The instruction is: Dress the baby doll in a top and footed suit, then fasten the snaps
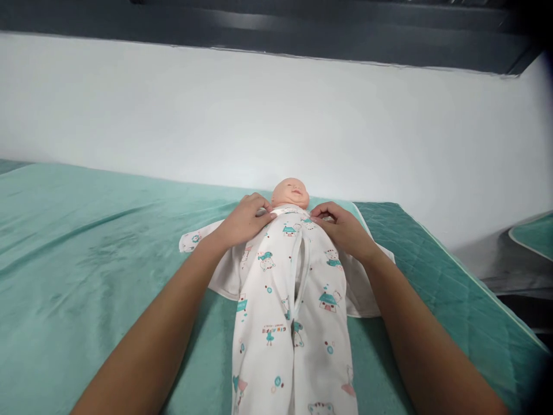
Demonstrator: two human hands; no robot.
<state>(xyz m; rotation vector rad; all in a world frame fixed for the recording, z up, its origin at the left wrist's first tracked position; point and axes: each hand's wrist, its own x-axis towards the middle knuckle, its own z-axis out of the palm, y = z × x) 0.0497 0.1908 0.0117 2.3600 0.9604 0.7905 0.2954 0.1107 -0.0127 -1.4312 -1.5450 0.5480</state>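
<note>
A baby doll (290, 193) lies face up, its head toward the wall. White printed trousers (268, 305) cover its front up to near the neck, with an open slit in the middle. Under them a white long-sleeved top (227, 275) is spread out to both sides. My left hand (253, 219) pinches the upper left edge of the trousers beside the doll's neck. On the other side my right hand (339, 225) has its fingers closed on the upper right edge.
A light green blanket (86, 248) covers the bed, with a darker quilted green cover (432, 276) at the right. Behind stands a white wall (216, 115) under a dark beam (302, 31). Another green-covered edge (536, 235) shows at the far right.
</note>
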